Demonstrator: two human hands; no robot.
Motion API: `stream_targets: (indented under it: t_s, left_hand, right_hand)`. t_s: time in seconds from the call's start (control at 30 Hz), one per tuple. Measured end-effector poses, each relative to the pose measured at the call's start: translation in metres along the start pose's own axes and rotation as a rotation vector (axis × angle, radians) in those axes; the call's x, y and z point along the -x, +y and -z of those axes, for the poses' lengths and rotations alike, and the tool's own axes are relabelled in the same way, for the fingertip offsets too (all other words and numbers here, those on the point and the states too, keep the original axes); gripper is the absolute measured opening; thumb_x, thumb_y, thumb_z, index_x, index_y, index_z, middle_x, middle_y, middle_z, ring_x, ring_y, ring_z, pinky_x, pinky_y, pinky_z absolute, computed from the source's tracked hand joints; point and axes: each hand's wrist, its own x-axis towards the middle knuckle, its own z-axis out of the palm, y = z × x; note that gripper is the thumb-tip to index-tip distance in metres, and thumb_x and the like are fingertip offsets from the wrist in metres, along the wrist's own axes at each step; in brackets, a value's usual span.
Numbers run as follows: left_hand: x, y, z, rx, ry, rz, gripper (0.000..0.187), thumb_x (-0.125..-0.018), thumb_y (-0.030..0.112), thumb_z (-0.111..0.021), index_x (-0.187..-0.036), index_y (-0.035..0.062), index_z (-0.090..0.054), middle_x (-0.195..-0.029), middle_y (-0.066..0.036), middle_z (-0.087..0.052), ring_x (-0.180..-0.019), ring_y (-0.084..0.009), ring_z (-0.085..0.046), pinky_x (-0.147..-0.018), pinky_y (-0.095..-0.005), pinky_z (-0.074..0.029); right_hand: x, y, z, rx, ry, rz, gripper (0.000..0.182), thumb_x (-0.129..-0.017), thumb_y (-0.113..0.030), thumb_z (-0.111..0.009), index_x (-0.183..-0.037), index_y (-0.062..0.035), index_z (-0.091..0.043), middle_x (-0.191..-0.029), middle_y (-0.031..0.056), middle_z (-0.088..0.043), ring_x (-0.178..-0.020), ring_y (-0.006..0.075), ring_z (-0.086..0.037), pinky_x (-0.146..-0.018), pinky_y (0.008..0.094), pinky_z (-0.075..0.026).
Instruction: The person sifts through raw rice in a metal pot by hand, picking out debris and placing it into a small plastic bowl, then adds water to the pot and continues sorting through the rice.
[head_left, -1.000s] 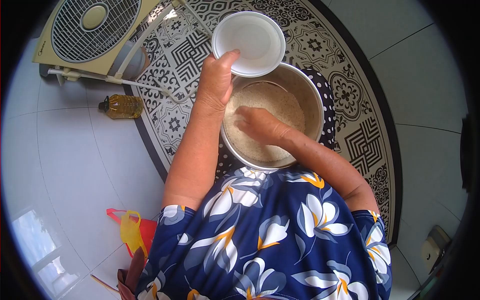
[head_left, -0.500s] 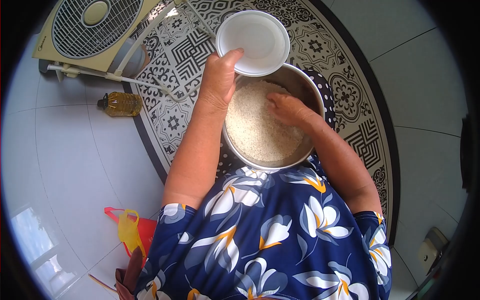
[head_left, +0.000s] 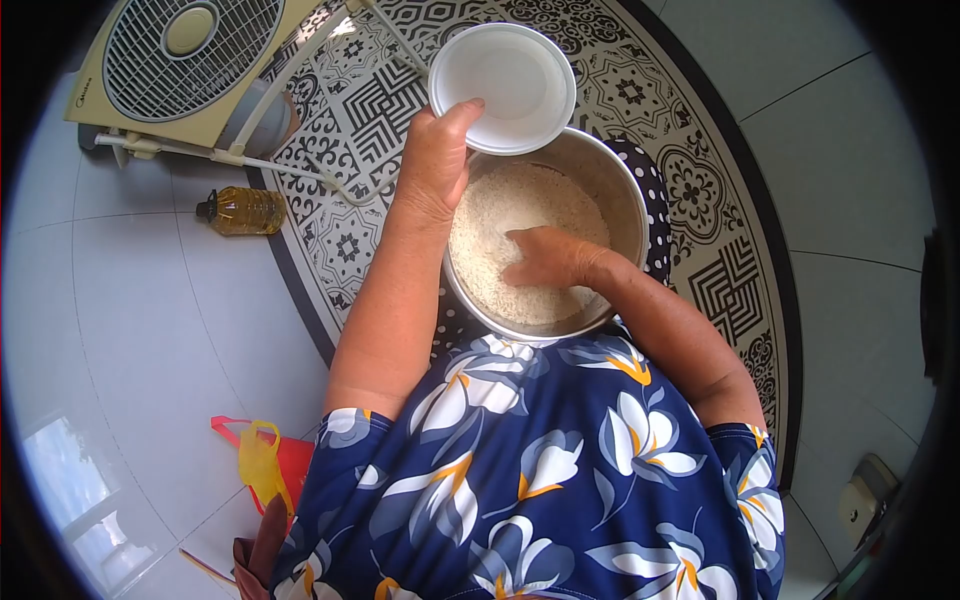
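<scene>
A round metal pot (head_left: 625, 195) holds white rice (head_left: 500, 225) and rests on my lap over a dotted cloth. My right hand (head_left: 550, 258) lies inside the pot, fingers spread on the rice near its lower side. My left hand (head_left: 435, 160) grips the rim of an empty white bowl (head_left: 510, 80), thumb over its edge, holding it just above the pot's far rim.
A patterned black-and-white round rug (head_left: 720, 220) lies under the pot. A box fan (head_left: 185, 60) stands at the top left, a bottle of oil (head_left: 240, 212) on the tiles beside it. Red and yellow bags (head_left: 262, 462) sit at the lower left.
My right hand has swept through the rice, from the left side to the upper right, and now back to the lower middle. The white bowl stays nearly still in my left hand.
</scene>
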Motion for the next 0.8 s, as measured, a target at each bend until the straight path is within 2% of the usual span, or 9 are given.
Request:
stream_targets:
  t_s: [0.07,0.13,0.17,0.23,0.27,0.37,0.5,0.67,0.8]
  left_hand:
    - [0.001,0.001,0.001,0.006,0.002,-0.008,0.038,-0.081,0.009,-0.05,-0.114,-0.0101,-0.047,-0.106,-0.019,-0.055,-0.1,-0.0244,-0.057,-0.09,-0.0344,-0.045]
    - [0.0,0.0,0.002,0.005,0.001,-0.009,0.038,-0.081,0.008,-0.049,-0.115,-0.0101,-0.046,-0.107,-0.019,-0.055,-0.1,-0.0245,-0.057,-0.09,-0.0344,-0.046]
    - [0.0,0.0,0.003,0.005,0.003,-0.009,0.038,-0.081,0.008,-0.049,-0.115,-0.0101,-0.046,-0.107,-0.019,-0.055,-0.1,-0.0245,-0.057,-0.09,-0.0344,-0.046]
    - [0.001,0.001,0.003,0.006,0.005,0.003,0.039,-0.081,0.008,-0.05,-0.115,-0.0101,-0.046,-0.107,-0.019,-0.055,-0.1,-0.0245,-0.057,-0.09,-0.0342,-0.046]
    - [0.001,0.001,0.002,0.006,0.005,0.002,0.039,-0.081,0.008,-0.05,-0.115,-0.0101,-0.046,-0.107,-0.019,-0.055,-0.1,-0.0245,-0.057,-0.09,-0.0342,-0.046]
    - [0.002,0.002,0.002,0.011,0.02,-0.003,0.038,-0.081,0.008,-0.05,-0.115,-0.01,-0.047,-0.107,-0.019,-0.055,-0.1,-0.0245,-0.056,-0.09,-0.0344,-0.045]
    - [0.0,0.0,0.004,0.039,0.008,-0.01,0.038,-0.081,0.008,-0.05,-0.115,-0.0099,-0.047,-0.107,-0.019,-0.055,-0.101,-0.0244,-0.056,-0.091,-0.0347,-0.045]
    - [-0.001,-0.001,0.004,0.032,-0.003,0.003,0.038,-0.081,0.008,-0.05,-0.115,-0.0096,-0.047,-0.108,-0.019,-0.055,-0.102,-0.0244,-0.056,-0.091,-0.0348,-0.044]
    - [-0.002,-0.001,0.002,0.007,-0.007,0.015,0.04,-0.082,0.01,-0.051,-0.116,-0.0093,-0.046,-0.109,-0.02,-0.054,-0.103,-0.0248,-0.055,-0.093,-0.0352,-0.043]
  right_hand:
    - [-0.003,-0.01,-0.001,-0.06,0.024,0.045,0.065,-0.076,-0.037,-0.062,-0.118,0.0101,-0.047,-0.095,0.0271,-0.061,-0.092,0.0341,-0.06,-0.084,0.0366,-0.046]
    - [-0.004,-0.022,0.0,-0.181,0.132,0.041,0.049,-0.08,-0.034,-0.058,-0.104,0.0085,-0.055,-0.091,0.0304,-0.06,-0.092,0.0369,-0.06,-0.085,0.0389,-0.045]
    - [-0.004,-0.031,0.006,-0.181,0.13,0.042,0.049,-0.08,-0.034,-0.058,-0.104,0.0085,-0.055,-0.091,0.0304,-0.06,-0.092,0.0369,-0.06,-0.085,0.0389,-0.045]
    - [-0.001,-0.047,0.021,-0.439,0.128,-0.224,0.042,-0.084,-0.032,-0.056,-0.106,0.0035,-0.056,-0.089,0.0278,-0.061,-0.09,0.0364,-0.061,-0.083,0.0409,-0.046]
    - [-0.008,-0.035,0.019,-0.223,0.248,-0.089,0.037,-0.086,-0.032,-0.055,-0.107,-0.001,-0.057,-0.088,0.0243,-0.063,-0.089,0.0351,-0.061,-0.082,0.0419,-0.046]
    - [-0.014,-0.022,0.028,-0.107,0.345,-0.032,0.035,-0.086,-0.03,-0.054,-0.108,-0.0028,-0.057,-0.091,0.0217,-0.063,-0.09,0.0341,-0.061,-0.082,0.0411,-0.046]
    - [-0.012,0.003,0.036,-0.205,0.455,-0.032,0.039,-0.086,-0.028,-0.053,-0.118,-0.0062,-0.053,-0.104,0.0209,-0.061,-0.099,0.0322,-0.058,-0.088,0.0382,-0.044]
    - [-0.009,0.025,0.028,0.013,0.428,-0.252,0.045,-0.086,-0.031,-0.048,-0.122,-0.004,-0.049,-0.11,0.0206,-0.059,-0.105,0.0317,-0.056,-0.095,0.0383,-0.04]
    - [-0.007,0.028,0.02,0.089,0.22,-0.32,0.05,-0.086,-0.035,-0.046,-0.127,-0.0056,-0.045,-0.116,0.0229,-0.055,-0.11,0.0329,-0.053,-0.098,0.0371,-0.038]
